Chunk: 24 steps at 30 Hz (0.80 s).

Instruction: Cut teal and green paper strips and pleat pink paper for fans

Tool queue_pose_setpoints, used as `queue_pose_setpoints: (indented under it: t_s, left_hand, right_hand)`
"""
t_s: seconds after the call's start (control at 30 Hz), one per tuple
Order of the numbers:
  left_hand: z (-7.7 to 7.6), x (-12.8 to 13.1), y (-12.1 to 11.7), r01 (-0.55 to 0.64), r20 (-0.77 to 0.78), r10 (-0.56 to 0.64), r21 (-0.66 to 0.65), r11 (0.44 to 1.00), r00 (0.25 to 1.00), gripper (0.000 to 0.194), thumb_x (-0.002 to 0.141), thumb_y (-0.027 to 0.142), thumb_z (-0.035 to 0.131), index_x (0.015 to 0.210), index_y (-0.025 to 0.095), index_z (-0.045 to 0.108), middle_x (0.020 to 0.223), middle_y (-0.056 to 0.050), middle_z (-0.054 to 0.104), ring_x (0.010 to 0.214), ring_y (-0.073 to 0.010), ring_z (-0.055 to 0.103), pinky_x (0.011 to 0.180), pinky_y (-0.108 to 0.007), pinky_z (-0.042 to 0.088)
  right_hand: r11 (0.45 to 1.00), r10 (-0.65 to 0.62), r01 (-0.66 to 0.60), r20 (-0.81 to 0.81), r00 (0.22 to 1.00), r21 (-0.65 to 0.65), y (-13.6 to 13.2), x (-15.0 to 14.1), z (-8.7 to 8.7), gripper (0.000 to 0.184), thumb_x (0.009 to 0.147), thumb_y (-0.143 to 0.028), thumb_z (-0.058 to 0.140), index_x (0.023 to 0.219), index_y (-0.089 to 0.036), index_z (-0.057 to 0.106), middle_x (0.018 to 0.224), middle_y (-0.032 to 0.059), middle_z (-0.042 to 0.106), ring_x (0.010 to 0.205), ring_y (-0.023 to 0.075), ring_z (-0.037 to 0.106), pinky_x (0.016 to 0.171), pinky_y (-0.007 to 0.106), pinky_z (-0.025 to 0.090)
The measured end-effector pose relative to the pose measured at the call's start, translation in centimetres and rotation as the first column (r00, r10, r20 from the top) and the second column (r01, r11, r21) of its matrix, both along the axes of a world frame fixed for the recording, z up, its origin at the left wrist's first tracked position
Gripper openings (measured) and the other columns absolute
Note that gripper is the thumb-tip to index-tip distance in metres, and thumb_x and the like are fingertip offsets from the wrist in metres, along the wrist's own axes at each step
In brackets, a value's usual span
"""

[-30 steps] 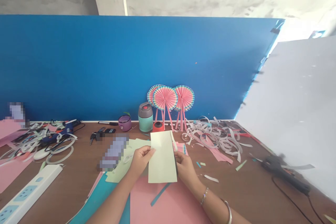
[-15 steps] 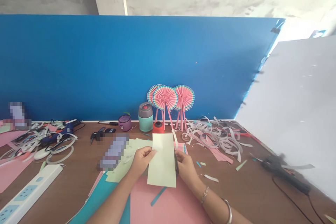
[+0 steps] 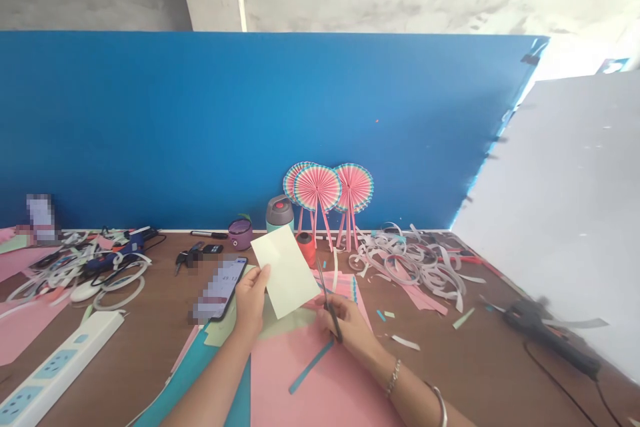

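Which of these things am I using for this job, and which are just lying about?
In use, it seems:
pale green paper, in your left hand
scissors, in your right hand

Probably just lying about:
phone
power strip
purple cup
flask

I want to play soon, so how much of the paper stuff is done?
Done, it seems: three pleated fans stand by the blue wall. Trimmed strips lie heaped nearby.
In hand: the left hand holds a pale green sheet, the right hand scissors.
Left: probably that sheet, maybe the flat pink sheet too. I can't tell how many fans are wanted.
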<state>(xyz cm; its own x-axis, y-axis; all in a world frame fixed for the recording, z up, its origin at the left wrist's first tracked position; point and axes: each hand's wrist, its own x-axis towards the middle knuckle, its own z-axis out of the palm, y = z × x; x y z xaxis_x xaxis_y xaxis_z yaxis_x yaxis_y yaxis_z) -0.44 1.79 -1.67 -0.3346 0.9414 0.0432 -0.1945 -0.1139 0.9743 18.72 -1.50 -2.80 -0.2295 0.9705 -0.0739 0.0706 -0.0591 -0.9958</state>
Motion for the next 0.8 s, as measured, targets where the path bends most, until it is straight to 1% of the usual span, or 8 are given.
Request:
queue_pose_setpoints:
  t_s: [0.1, 0.23, 0.37, 0.5, 0.63, 0.8]
  left_hand:
    - [0.1, -0.3, 0.1, -0.042, 0.003, 0.042, -0.004, 0.999, 0.999, 0.037, 0.065, 0.049, 0.067, 0.077, 0.013, 0.063, 0.070, -0.004, 0.065, 0.064, -0.0174, 0.058, 0.055, -0.024, 0.044]
    - [0.1, -0.7, 0.3, -0.069, 0.014, 0.069, 0.000, 0.998, 0.997, 0.036, 0.065, 0.047, 0.067, 0.079, 0.013, 0.064, 0.071, -0.004, 0.065, 0.063, -0.0167, 0.058, 0.054, -0.024, 0.044]
    - [0.2, -1.0, 0.5, -0.084, 0.047, 0.083, 0.030, 0.996, 0.995, 0.036, 0.066, 0.045, 0.067, 0.081, 0.013, 0.065, 0.072, -0.004, 0.065, 0.066, -0.0177, 0.059, 0.058, -0.025, 0.046]
    - [0.2, -1.0, 0.4, -0.079, 0.025, 0.078, 0.041, 0.996, 0.997, 0.037, 0.068, 0.046, 0.066, 0.084, 0.013, 0.064, 0.075, -0.005, 0.067, 0.070, -0.0195, 0.060, 0.060, -0.026, 0.047]
    - [0.1, -0.9, 0.3, -0.077, -0.014, 0.078, 0.043, 0.996, 0.997, 0.036, 0.069, 0.047, 0.065, 0.084, 0.015, 0.064, 0.079, -0.005, 0.068, 0.071, -0.0198, 0.061, 0.059, -0.025, 0.046]
    - [0.1, -0.7, 0.3, -0.081, -0.022, 0.082, 0.039, 0.996, 0.996, 0.037, 0.066, 0.049, 0.067, 0.082, 0.015, 0.065, 0.075, -0.005, 0.068, 0.069, -0.0199, 0.061, 0.056, -0.025, 0.045]
  right_hand:
    - [0.998, 0.059, -0.059, 0.010, 0.998, -0.010, -0.3, 0.0, 0.2, 0.027, 0.069, -0.037, 0.063, 0.082, -0.015, 0.057, 0.050, -0.0047, 0.052, 0.043, 0.0099, 0.048, 0.042, 0.020, 0.035]
    - [0.992, 0.122, -0.122, 0.016, 0.992, -0.029, -0.6, 0.0, 0.4, 0.028, 0.068, -0.035, 0.063, 0.087, -0.015, 0.056, 0.052, -0.0039, 0.055, 0.045, 0.0117, 0.052, 0.042, 0.020, 0.036]
    - [0.987, 0.161, -0.161, 0.014, 0.987, -0.030, -0.8, 0.0, 0.6, 0.026, 0.068, -0.032, 0.061, 0.086, -0.015, 0.055, 0.049, -0.0054, 0.052, 0.043, 0.0102, 0.049, 0.042, 0.020, 0.036]
    - [0.984, 0.173, -0.173, 0.001, 0.985, -0.036, -0.9, -0.1, 0.5, 0.025, 0.068, -0.030, 0.061, 0.086, -0.015, 0.055, 0.048, -0.0057, 0.052, 0.043, 0.0094, 0.048, 0.043, 0.019, 0.036]
    - [0.984, 0.170, -0.170, -0.002, 0.985, -0.052, -0.8, 0.0, -0.1, 0.025, 0.068, -0.029, 0.062, 0.088, -0.015, 0.056, 0.049, -0.0052, 0.053, 0.046, 0.0112, 0.052, 0.043, 0.019, 0.037]
    - [0.986, 0.162, -0.160, 0.028, 0.986, -0.057, -0.6, 0.0, -0.5, 0.022, 0.070, -0.028, 0.061, 0.088, -0.016, 0.057, 0.050, -0.0045, 0.055, 0.045, 0.0111, 0.053, 0.042, 0.019, 0.037]
